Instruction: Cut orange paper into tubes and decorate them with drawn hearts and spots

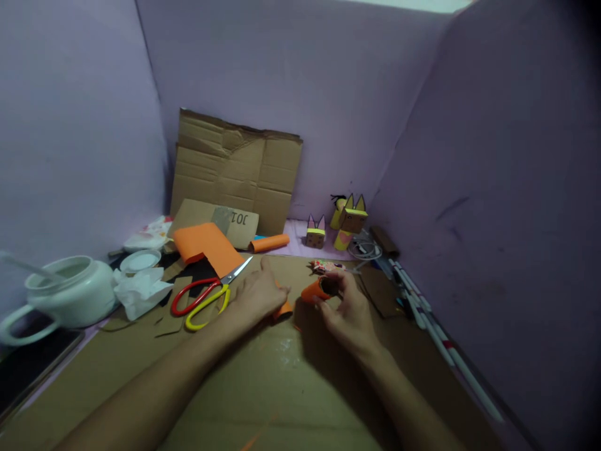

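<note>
My right hand (pixel 350 313) grips a short orange tube (pixel 315 290) between thumb and fingers, its dark open end facing right. Beside it on the left, my left hand (pixel 263 291) rests on a second short orange tube (pixel 283 311), fingers closed round it against the cardboard sheet (pixel 263 388). Scissors with one red and one yellow handle (pixel 206 300) lie partly open just left of my left hand. Behind the scissors is orange paper (pixel 211 244). A longer orange roll (pixel 270 243) lies farther back.
At the left are a white pot (pixel 77 291), crumpled tissue (pixel 141 291) and a dark flat device (pixel 37 363). Folded cardboard (pixel 237 169) leans on the back wall. Small eared cardboard figures (pixel 315 233) stand at the back. White rods (pixel 441 338) line the right wall.
</note>
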`<state>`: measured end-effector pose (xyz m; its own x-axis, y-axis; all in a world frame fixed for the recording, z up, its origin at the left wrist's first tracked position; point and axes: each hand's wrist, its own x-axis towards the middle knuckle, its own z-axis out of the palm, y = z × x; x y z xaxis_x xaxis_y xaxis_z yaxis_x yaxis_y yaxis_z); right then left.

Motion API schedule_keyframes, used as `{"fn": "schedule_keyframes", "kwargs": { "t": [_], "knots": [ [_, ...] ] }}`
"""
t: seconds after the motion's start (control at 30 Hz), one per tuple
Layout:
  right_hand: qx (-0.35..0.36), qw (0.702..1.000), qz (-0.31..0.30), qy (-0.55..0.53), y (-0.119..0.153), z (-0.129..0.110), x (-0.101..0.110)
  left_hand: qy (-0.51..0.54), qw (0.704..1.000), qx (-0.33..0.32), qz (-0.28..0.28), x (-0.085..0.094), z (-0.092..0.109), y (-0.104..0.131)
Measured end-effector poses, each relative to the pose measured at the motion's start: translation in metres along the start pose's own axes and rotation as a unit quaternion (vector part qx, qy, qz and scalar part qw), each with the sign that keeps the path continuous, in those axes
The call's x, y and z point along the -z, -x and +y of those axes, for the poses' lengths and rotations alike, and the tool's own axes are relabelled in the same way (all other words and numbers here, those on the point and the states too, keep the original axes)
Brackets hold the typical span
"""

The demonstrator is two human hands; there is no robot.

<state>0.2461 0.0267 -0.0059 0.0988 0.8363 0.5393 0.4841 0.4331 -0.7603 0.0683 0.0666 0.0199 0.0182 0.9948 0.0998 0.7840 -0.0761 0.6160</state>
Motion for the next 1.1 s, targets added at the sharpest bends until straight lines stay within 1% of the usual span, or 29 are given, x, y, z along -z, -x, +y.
{"fn": "schedule_keyframes", "kwargs": {
  "t": [0.07,0.1,0.17,0.23,0.33,0.43,0.5,0.6,0.63,0.67,0.7,0.73,0.77,0.8,0.83,0.87,0.9,0.93,0.97,1.0,1.03,1.1],
  "knots": [
    [0.009,1.000,0.001,0.007,0.000,0.002,0.001,-0.003,1.000,-0.002,0.004,-0.004,-0.003,-0.004],
    [0.008,1.000,0.008,0.006,-0.001,0.003,0.001,0.001,1.000,-0.005,0.007,-0.002,-0.005,-0.007],
    [0.008,1.000,0.025,0.007,0.000,0.008,-0.001,0.016,1.000,-0.008,0.021,0.006,-0.011,-0.013],
    [0.023,0.999,0.022,0.017,0.000,0.014,-0.006,0.031,0.998,0.002,0.048,0.020,-0.017,-0.021],
    [0.049,0.997,-0.041,0.036,-0.002,0.025,-0.018,0.066,0.991,0.019,0.115,0.039,-0.026,-0.031],
    [0.048,0.994,-0.088,0.035,-0.005,0.029,-0.028,0.181,0.962,0.041,0.199,0.044,-0.038,-0.036],
    [0.041,0.994,-0.097,0.032,-0.001,0.021,-0.035,0.220,0.949,0.046,0.223,0.042,-0.045,-0.038],
    [0.021,0.990,-0.138,-0.009,0.024,-0.007,-0.042,0.244,0.938,0.051,0.242,0.041,-0.052,-0.042],
    [-0.013,0.980,-0.189,-0.066,0.036,-0.020,-0.043,0.252,0.933,0.053,0.250,0.042,-0.054,-0.044],
    [-0.050,0.962,-0.237,-0.127,0.049,-0.033,-0.044,0.260,0.929,0.055,0.258,0.043,-0.055,-0.046],
    [-0.072,0.930,-0.308,-0.186,0.061,-0.044,-0.044,0.267,0.925,0.057,0.265,0.045,-0.056,-0.047],
    [-0.081,0.887,-0.389,-0.234,0.070,-0.054,-0.043,0.275,0.921,0.058,0.271,0.047,-0.057,-0.048],
    [-0.084,0.845,-0.455,-0.268,0.075,-0.060,-0.043,0.282,0.917,0.058,0.275,0.048,-0.058,-0.049],
    [-0.088,0.826,-0.476,-0.290,0.075,-0.063,-0.044,0.289,0.915,0.057,0.276,0.048,-0.059,-0.050],
    [-0.094,0.832,-0.457,-0.300,0.071,-0.062,-0.045,0.295,0.913,0.055,0.277,0.049,-0.060,-0.050],
    [-0.103,0.854,-0.413,-0.301,0.063,-0.058,-0.048,0.300,0.911,0.054,0.278,0.049,-0.060,-0.050],
    [-0.116,0.885,-0.347,-0.287,0.051,-0.052,-0.052,0.304,0.910,0.054,0.278,0.049,-0.060,-0.050],
    [-0.120,0.908,-0.305,-0.262,0.039,-0.044,-0.058,0.307,0.908,0.055,0.280,0.049,-0.061,-0.050],
    [-0.109,0.922,-0.290,-0.231,0.026,-0.037,-0.064,0.311,0.906,0.057,0.281,0.050,-0.061,-0.050],
    [-0.085,0.932,-0.285,-0.206,0.016,-0.031,-0.070,0.314,0.904,0.060,0.283,0.051,-0.061,-0.050],
    [-0.055,0.932,-0.306,-0.183,0.009,-0.028,-0.076,0.318,0.902,0.062,0.285,0.052,-0.061,-0.050],
    [-0.002,0.916,-0.375,-0.144,0.007,-0.031,-0.084,0.326,0.897,0.065,0.290,0.055,-0.062,-0.050]
  ]
}}
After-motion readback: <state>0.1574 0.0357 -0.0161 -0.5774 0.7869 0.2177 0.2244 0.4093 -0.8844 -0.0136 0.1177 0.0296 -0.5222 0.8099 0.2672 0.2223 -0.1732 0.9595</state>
